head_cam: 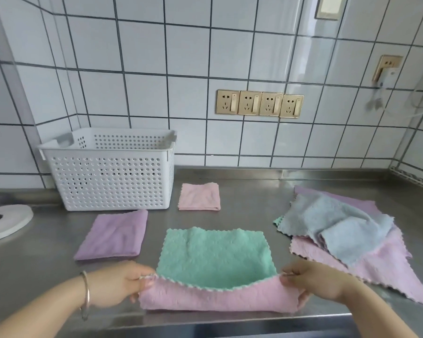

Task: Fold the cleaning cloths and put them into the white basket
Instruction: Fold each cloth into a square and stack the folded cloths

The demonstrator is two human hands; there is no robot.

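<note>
1. The green cloth (215,254) lies flat at the lower centre of the frame on the bench (254,191), its long side running left to right, its near edge turned up to show a pink underside.
2. The left hand (117,284) pinches the near left corner; the right hand (313,281) pinches the near right corner. Each hand is at its own end, neither nearer.
3. The rest of the cloth stretches away from both hands towards the wall, so I reckon the fold goes forward, near edge to far edge.
4. The white basket (112,176) stands at the upper left, beyond a folded purple cloth (112,235); a folded pink cloth (199,196) sits just right of it.
5. The unfolded pile (340,230) waits at the right.
</note>
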